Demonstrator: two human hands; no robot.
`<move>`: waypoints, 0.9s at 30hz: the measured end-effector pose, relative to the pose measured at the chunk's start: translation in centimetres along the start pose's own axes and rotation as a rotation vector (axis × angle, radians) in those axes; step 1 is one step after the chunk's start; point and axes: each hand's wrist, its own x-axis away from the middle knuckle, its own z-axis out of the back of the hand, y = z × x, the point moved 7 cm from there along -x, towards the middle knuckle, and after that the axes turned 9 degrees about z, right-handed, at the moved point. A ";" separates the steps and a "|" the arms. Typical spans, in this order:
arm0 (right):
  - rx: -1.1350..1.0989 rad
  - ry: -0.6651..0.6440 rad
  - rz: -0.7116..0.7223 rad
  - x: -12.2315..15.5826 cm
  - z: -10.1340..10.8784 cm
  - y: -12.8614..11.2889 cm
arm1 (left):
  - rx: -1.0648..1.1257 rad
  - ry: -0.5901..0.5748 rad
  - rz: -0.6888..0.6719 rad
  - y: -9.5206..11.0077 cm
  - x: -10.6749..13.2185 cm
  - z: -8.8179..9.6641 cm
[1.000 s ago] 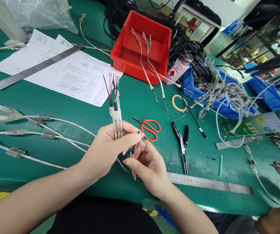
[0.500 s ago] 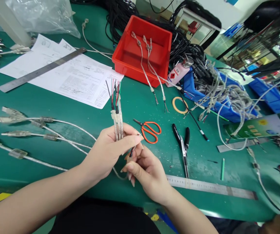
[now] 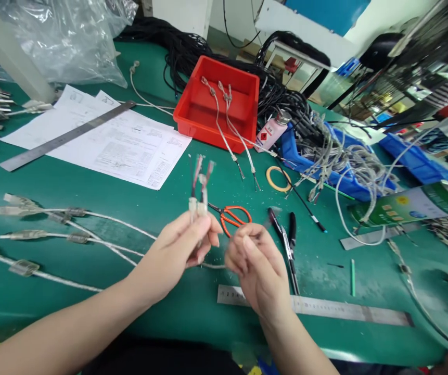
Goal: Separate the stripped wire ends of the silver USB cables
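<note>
My left hand (image 3: 180, 247) is closed around a bunch of clear-sheathed cables (image 3: 197, 205), their stripped ends pointing up. Thin red, black and pale wires fan out at the top, smeared by motion. To the right, my right hand (image 3: 260, 265) pinches the end of another cable, mostly hidden by its fingers, with a blurred wire tip showing above. A grey cable length runs behind the two hands. USB plugs (image 3: 16, 210) of several cables lie at left, their cords leading toward my left hand. Orange-handled scissors (image 3: 237, 216) lie just behind the hands.
Black-handled pliers (image 3: 286, 245) and a steel ruler (image 3: 336, 310) lie at right. Behind stand a red bin (image 3: 192, 125) with cables across it, a pink bottle (image 3: 272, 130) and a blue bin (image 3: 292, 156) of cables. Printed sheets (image 3: 130, 151) lie at back left under another ruler (image 3: 67, 135).
My hands have moved apart; the right one has gone right and holds a cable end away from the bunch. The view has shifted slightly.
</note>
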 end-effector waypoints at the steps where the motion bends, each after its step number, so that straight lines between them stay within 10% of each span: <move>1: 0.012 0.046 0.012 -0.2 0.4 -0.2 | -0.077 -0.055 0.013 -0.2 0.1 -0.5; 9: 0.054 0.017 -0.058 -0.4 1.0 0.3 | -0.559 -0.258 0.067 -1.8 0.6 -2.6; 16: 0.240 -0.012 0.013 0.1 0.9 -0.8 | -0.003 0.098 -0.052 0.1 0.0 0.9; 27: 0.470 -0.200 -0.143 1.3 -1.0 0.2 | 0.057 0.105 0.042 0.3 -0.2 1.3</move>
